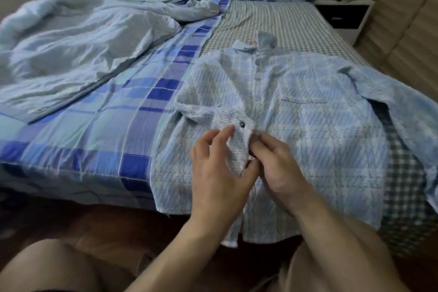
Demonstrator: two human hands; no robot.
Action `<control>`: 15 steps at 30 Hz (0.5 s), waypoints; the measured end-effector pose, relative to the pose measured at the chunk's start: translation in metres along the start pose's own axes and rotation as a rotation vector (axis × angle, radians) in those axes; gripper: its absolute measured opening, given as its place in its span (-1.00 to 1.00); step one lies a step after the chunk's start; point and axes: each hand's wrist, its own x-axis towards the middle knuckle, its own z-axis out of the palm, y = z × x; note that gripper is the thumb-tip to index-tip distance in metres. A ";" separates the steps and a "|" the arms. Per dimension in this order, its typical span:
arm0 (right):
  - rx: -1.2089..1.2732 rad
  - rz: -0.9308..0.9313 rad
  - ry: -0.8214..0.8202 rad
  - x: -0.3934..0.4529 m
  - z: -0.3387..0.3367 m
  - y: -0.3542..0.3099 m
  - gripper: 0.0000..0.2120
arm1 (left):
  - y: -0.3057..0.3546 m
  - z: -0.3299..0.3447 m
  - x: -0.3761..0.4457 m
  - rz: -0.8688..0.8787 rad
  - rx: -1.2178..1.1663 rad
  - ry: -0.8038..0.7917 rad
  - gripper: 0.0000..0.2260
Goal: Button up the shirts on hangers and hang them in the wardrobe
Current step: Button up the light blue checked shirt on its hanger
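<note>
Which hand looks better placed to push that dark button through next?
Probably the left hand: its fingertips pinch the shirt edge right beside the dark button. The right hand holds the opposite edge.

shirt (308, 137) placket hidden under both hands, right sleeve cut off by frame edge, nightstand (343, 16) clutter blurred

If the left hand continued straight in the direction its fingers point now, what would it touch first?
Probably the dark button. The left hand pinches the shirt's front edge with fingers pointing up and right, away from the person, and the button sits just beyond the fingertips. Depth is unclear, so it might only meet fabric.
</note>
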 end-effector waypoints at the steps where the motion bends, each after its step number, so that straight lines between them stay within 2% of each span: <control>1: -0.023 -0.011 -0.008 0.000 0.001 0.000 -0.76 | 0.001 -0.001 0.000 0.030 0.069 0.024 -0.43; 3: -0.074 -0.028 -0.031 -0.001 0.002 -0.001 -0.85 | 0.000 -0.003 0.000 0.129 0.140 0.072 -0.54; 5: -0.128 -0.053 0.008 -0.002 0.004 -0.002 -0.89 | -0.005 -0.004 0.000 0.180 0.061 0.062 -0.68; 7: -0.189 -0.080 0.081 0.000 0.005 -0.003 -0.89 | -0.014 -0.008 0.001 0.202 0.010 0.064 -0.72; 8: -0.233 -0.091 0.144 0.002 0.003 -0.003 -0.89 | -0.020 -0.013 0.001 0.217 0.046 0.105 -0.70; 10: -0.341 -0.145 0.384 0.007 -0.007 -0.002 -0.86 | -0.032 -0.024 0.002 0.248 0.185 0.216 -0.65; 12: -0.400 -0.233 0.596 0.011 -0.016 -0.004 -0.92 | -0.040 -0.036 -0.002 0.252 0.321 0.245 -0.71; 13: -0.435 -0.288 0.616 0.010 -0.016 -0.005 -0.95 | -0.043 -0.040 -0.004 0.247 0.365 0.219 -0.74; 15: -0.571 -0.454 0.515 0.005 -0.006 -0.003 -0.93 | -0.047 -0.045 -0.012 0.195 0.369 0.136 -0.76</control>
